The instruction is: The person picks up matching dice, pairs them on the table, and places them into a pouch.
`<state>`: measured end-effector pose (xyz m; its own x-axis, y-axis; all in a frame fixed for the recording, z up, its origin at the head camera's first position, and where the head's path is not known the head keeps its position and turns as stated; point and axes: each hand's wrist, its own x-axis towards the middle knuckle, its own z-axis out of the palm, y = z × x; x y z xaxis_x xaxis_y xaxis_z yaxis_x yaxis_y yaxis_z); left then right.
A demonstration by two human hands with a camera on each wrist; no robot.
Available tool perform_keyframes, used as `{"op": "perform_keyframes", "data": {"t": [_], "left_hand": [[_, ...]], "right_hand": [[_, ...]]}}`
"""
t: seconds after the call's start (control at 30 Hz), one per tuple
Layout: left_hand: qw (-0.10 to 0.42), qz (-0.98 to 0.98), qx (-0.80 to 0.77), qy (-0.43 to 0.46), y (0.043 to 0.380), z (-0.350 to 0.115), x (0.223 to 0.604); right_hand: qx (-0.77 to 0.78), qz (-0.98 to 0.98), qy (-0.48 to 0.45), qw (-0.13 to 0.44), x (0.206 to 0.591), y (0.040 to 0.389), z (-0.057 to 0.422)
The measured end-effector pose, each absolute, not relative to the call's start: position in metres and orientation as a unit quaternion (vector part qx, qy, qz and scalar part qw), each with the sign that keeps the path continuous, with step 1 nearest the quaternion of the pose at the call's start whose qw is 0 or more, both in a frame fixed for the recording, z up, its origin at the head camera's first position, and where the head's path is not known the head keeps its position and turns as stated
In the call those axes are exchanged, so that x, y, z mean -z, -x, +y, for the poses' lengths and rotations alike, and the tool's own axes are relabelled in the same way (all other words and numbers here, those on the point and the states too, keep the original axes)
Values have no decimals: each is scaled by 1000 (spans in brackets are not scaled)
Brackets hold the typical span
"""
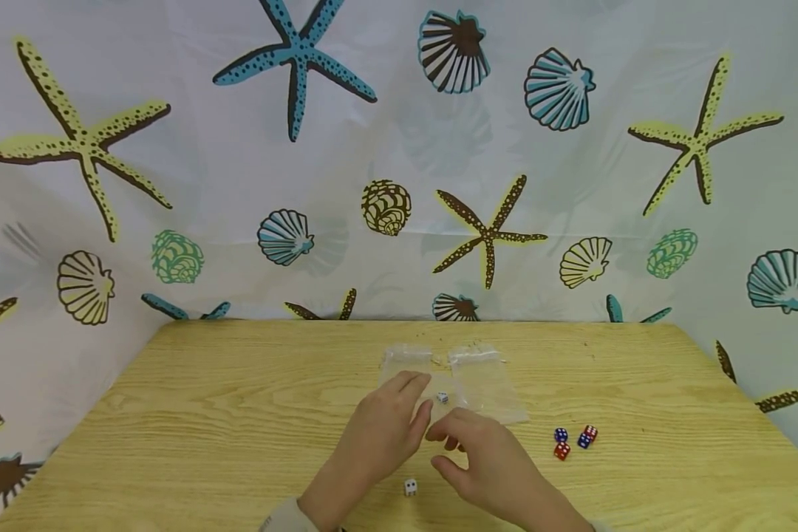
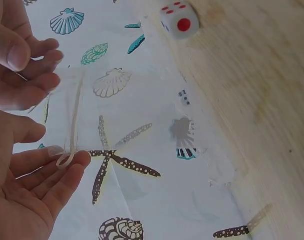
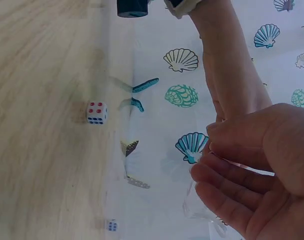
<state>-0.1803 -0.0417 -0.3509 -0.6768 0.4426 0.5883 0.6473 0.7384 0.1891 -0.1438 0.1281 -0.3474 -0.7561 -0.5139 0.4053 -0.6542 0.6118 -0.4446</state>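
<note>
In the left wrist view, my left hand (image 2: pixel 36 185) holds a clear zip bag (image 2: pixel 74 110) near one corner of its rim, at its fingertips. A white die (image 2: pixel 184 97) shows low on that bag, apparently inside it. Across from it, my right hand (image 1: pixel 482 458) has loosely bent fingers, thumb and index apart, with no thing visible between them. The head view shows my left hand (image 1: pixel 379 425) beside this white die (image 1: pixel 442 397). Another white die (image 1: pixel 410 487), with red and blue dots in the wrist views, sits on the table below the hands.
Flat clear bags (image 1: pixel 485 384) lie toward the back of the wooden table (image 1: pixel 239 414). Right of my hands are two blue dice (image 1: pixel 561 435) and two red dice (image 1: pixel 561 451), close together. A cloth (image 1: pixel 372 281) printed with shells and starfish surrounds the table.
</note>
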Motion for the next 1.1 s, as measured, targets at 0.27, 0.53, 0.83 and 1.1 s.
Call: {"op": "perform_keyframes", "data": {"t": [0.27, 0.53, 0.83, 1.1], "left_hand": [[235, -906, 197, 292, 183, -44, 350], [226, -908, 194, 295, 183, -44, 351], [218, -906, 185, 313, 182, -43, 350], [215, -908, 180, 310, 181, -42, 350]], "right_hand": [[-254, -906, -339, 14, 358, 143, 115], [-201, -916, -339, -71, 376, 148, 104], [-226, -908, -342, -83, 386, 156, 106], [-259, -902, -329, -106, 390, 158, 107]]}}
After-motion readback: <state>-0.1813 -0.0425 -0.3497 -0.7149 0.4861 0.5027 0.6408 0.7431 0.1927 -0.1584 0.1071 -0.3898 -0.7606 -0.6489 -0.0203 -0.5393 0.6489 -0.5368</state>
